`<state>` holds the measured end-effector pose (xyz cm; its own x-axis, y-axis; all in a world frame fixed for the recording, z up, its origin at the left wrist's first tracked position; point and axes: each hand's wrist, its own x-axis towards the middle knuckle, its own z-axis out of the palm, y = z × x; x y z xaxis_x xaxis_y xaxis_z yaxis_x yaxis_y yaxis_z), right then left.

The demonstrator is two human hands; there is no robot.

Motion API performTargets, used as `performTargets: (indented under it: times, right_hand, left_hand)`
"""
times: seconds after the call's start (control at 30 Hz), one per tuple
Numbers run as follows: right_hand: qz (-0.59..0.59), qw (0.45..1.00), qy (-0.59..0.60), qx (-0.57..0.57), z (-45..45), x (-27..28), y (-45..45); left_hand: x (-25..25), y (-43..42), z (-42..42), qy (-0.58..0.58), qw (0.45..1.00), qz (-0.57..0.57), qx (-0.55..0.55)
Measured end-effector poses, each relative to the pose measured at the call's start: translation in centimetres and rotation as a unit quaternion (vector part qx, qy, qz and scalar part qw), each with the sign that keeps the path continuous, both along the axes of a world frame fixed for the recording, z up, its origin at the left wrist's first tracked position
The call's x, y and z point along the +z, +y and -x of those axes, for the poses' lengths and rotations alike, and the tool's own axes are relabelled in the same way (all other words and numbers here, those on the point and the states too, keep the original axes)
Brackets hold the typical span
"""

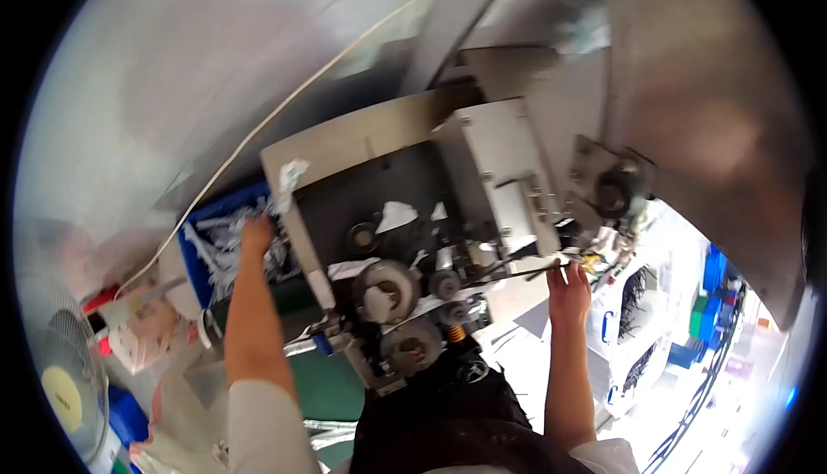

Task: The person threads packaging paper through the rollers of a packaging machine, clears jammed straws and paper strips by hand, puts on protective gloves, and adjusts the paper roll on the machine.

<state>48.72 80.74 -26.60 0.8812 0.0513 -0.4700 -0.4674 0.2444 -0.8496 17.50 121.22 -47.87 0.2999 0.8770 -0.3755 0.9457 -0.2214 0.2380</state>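
My left hand (pixel 257 234) reaches into a blue bin (pixel 200 277) filled with white and grey strip-like pieces (pixel 226 246). Its fingers are blurred among the pieces, so their grip does not show. On the other side, my right hand (pixel 568 291) has its fingertips closed on a thin dark strip (pixel 525 274), which runs leftward to the rollers of a metal machine (pixel 504 164). Round rollers (pixel 388 291) and white scraps (pixel 397 215) sit on the machine's dark plate (pixel 345 198).
A fan (pixel 65 388) stands at the far left, near a pinkish box (pixel 142 332). A pale cable (pixel 284 103) crosses above the bin. White crates (pixel 633 336) with dark contents are at the right, with blue bins (pixel 711 310) beyond them.
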Motion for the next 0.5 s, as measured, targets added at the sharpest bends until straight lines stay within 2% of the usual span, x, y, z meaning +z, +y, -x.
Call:
performTargets:
  times: [0.03, 0.07, 0.1, 0.13, 0.2, 0.23, 0.3, 0.37, 0.43, 0.47, 0.5]
  right_hand:
    - [-0.029, 0.999, -0.022, -0.035, -1.0, 0.1, -0.6]
    - [-0.056, 0.997, -0.021, -0.05, -1.9, 0.7, -1.3]
    - [-0.081, 0.994, -0.038, -0.059, -2.5, 0.8, -1.7]
    - [-0.085, 0.99, -0.073, -0.089, -3.2, 1.0, -2.6]
    - [-0.056, 0.978, -0.132, -0.154, -4.8, 1.4, -4.8]
    - [-0.08, 0.967, -0.135, -0.2, -5.1, 2.8, -4.8]
    - [-0.001, 0.991, -0.046, -0.127, -5.5, 2.0, -6.4]
    - [0.117, 0.992, 0.045, 0.012, -3.1, 1.1, -3.7]
    - [0.173, 0.979, 0.038, 0.105, -0.3, -0.9, -0.7]
    - [0.172, 0.978, 0.03, 0.115, 0.6, -2.2, 0.3]
    - [0.237, 0.96, 0.022, 0.147, 1.0, -3.0, 1.2]
  left_hand:
    - [1.5, -0.6, 0.5, -0.05, 0.995, 0.026, 0.084]
    - [2.2, -0.3, 1.6, -0.058, 0.992, 0.028, 0.108]
    - [6.0, -1.3, 1.4, -0.094, 0.989, -0.007, 0.112]
    - [4.6, -0.8, 4.1, -0.205, 0.974, -0.055, 0.078]
    - [8.7, -2.5, 6.0, -0.306, 0.944, -0.109, 0.061]
    - [10.2, -3.2, 7.3, -0.351, 0.928, -0.11, 0.053]
    - [13.3, -5.3, 8.8, -0.325, 0.925, -0.191, 0.044]
    - [14.6, -7.2, 10.4, -0.345, 0.919, -0.169, 0.089]
    - [15.8, -9.2, 11.0, -0.319, 0.93, -0.16, 0.092]
    - [16.5, -10.4, 10.8, -0.313, 0.933, -0.15, 0.1]
    - [17.1, -11.5, 10.5, -0.307, 0.935, -0.141, 0.107]
